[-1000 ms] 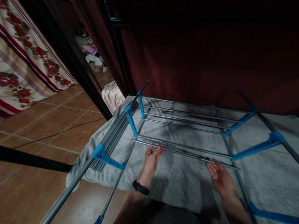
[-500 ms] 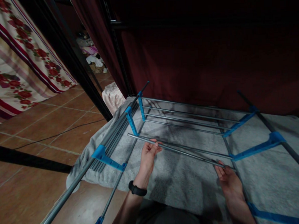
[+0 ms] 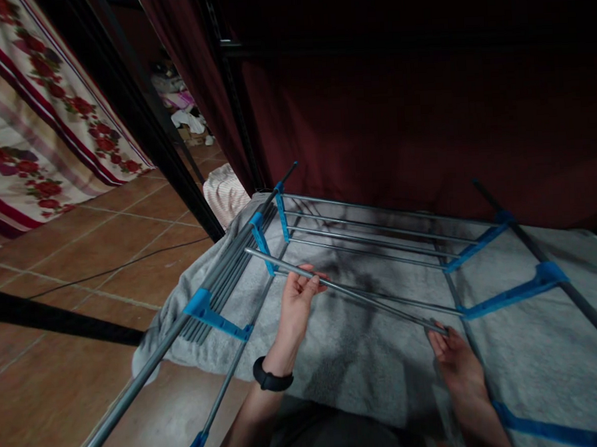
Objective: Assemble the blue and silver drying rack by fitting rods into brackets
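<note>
A thin grey metal rod slants across the middle of the view, its left end raised and free. My left hand pinches it left of its middle, a black band on the wrist. Near the rod's right end, my right hand grips it with the fingers. Around it stands a rack frame of grey tubes with blue plastic brackets. The left end lies close to a blue bracket; the right hand is below another blue bracket. Several rods span the frame's far part, and one more runs behind the held rod.
Several loose rods lie at the left on a grey blanket. Black metal posts rise at the left, over a tiled floor with a dark cable. Dark red cloth hangs behind; a floral curtain hangs far left.
The rod's left end has moved up and slightly left, with my left hand rising a little. My right hand has stayed nearly in place, and the rod is now more tilted.
</note>
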`<state>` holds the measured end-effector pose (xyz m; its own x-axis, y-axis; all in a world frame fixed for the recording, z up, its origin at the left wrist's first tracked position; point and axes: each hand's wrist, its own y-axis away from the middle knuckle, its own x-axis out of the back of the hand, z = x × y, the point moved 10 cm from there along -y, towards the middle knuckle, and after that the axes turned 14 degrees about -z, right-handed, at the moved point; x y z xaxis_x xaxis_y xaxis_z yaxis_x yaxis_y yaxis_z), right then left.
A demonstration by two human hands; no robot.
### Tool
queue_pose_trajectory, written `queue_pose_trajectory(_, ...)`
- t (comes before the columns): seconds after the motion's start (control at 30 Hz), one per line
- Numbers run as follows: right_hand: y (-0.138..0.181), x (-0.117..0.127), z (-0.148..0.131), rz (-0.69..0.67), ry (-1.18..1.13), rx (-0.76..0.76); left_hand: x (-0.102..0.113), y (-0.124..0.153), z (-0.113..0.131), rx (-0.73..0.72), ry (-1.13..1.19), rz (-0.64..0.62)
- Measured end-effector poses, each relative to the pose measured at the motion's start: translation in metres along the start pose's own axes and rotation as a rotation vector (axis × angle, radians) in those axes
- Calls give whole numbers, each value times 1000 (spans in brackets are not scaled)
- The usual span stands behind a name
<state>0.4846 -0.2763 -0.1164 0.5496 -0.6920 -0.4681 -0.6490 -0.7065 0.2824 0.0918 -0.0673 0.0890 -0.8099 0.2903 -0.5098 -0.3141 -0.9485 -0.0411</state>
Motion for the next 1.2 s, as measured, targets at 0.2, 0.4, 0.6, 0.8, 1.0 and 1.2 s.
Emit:
queue_pose_trajectory(0.2,7,-10,20,0,-31,-70,-9,-1,-5,-1,-14,-50)
queue_pose_trajectory(0.4,13,-28,31,-36,6,-128,-14,-4,-4,-3,-37,-59)
queue_pose_trajectory(0.6,18,-44,39,-98,49,-236,-17,-3,-9,38,-26,-43)
queue_pose_trajectory(0.8,26,-64,32,-230,140,-243,-20,-7,-9,6,-82,-87)
queue_pose_trajectory(1.0,38,-83,27,-312,247,-293,-21,-8,-10,1,-161,-136)
queue_pose_trajectory(1.2,51,-103,24,-404,361,-353,-19,-9,-18,14,-177,-144)
